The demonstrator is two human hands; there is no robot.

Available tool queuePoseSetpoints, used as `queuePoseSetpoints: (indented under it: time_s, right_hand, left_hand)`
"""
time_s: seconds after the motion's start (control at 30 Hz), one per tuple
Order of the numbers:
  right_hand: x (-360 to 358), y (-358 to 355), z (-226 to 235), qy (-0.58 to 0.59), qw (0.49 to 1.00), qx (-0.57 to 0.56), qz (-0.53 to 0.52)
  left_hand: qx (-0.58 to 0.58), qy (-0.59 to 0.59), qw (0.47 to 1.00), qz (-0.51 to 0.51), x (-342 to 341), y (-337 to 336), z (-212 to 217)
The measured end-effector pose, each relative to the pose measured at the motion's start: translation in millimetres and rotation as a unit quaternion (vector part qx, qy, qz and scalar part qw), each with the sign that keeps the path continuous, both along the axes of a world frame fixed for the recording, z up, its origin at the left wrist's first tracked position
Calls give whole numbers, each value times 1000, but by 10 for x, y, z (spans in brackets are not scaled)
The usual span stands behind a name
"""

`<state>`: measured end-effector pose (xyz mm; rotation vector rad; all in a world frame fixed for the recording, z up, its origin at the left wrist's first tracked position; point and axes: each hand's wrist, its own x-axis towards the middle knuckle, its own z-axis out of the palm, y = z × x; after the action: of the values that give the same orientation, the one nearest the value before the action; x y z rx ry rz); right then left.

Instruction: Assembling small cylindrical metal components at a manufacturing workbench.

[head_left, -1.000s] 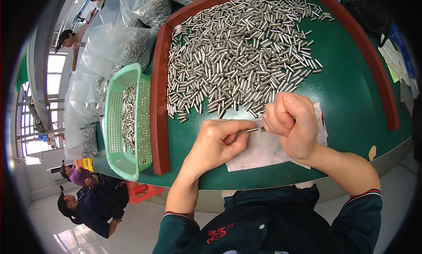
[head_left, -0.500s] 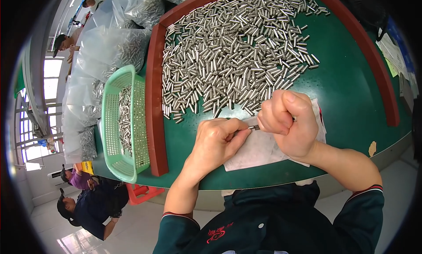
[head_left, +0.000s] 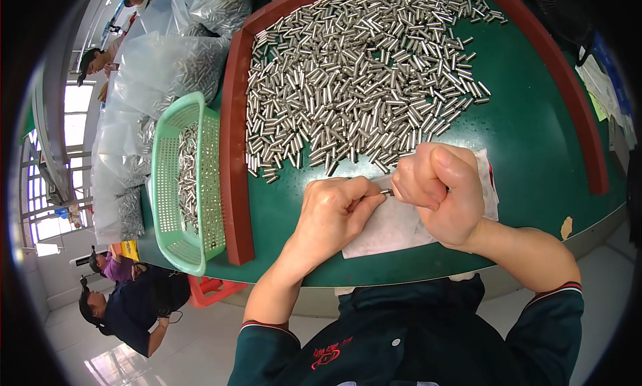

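Observation:
My left hand [head_left: 334,209] is closed, its thumb and forefinger pinching a small metal pin [head_left: 384,191], most of it hidden by the fingertips. My right hand [head_left: 441,189] makes a fist around a thin tool; only a short dark end [head_left: 391,193] shows, meeting the pin, and its kind cannot be made out. Both hands hover over a stained white cloth [head_left: 391,232] on the green tabletop [head_left: 528,179]. Just beyond them spreads a large heap of short, shiny metal pins [head_left: 361,78].
Red-brown rails [head_left: 235,152] border the table. Outside the left rail stands a light green basket [head_left: 212,219] partly filled with pins. Clear plastic bags of pins [head_left: 164,68] line the far left. Other people [head_left: 134,306] are at the left, near a red stool [head_left: 214,292].
The hands hold nearly the same pose, still meeting at the pin. The view has shifted slightly, and a person at the lower left has changed posture.

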<state>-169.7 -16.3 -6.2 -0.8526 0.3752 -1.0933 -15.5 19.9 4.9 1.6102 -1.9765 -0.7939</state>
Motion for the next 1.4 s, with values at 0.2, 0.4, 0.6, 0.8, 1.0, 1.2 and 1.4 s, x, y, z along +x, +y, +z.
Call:
queuePoseSetpoints:
  time_s: [0.2, 0.4, 0.6, 0.8, 1.0, 1.2, 1.4]
  right_hand:
    - [50, 73, 6, -7, 1000, -12, -18]
    - [64, 48, 43, 36, 999, -15, -25]
    - [5, 32, 35, -19, 999, 28, -5]
    - [9, 31, 64, -8, 999, 40, -2]
    - [26, 15, 67, -1, 999, 35, -2]
    - [30, 3, 78, 22, 999, 22, -18]
    - [12, -2, 70, 1, 999, 47, 0]
  left_hand:
    - [-18, 10, 1000, -9, -6, -5, 33]
    - [-8, 9, 1000, -3, -8, -16, 62]
    - [317, 574, 753, 57, 172, -61, 41]
    - [313, 601, 728, 107, 187, -92, 27]
    - [317, 599, 724, 128, 202, -110, 63]
    - [320, 602, 722, 116, 235, -117, 76]
    - [232, 588, 762, 136, 286, -115, 87]
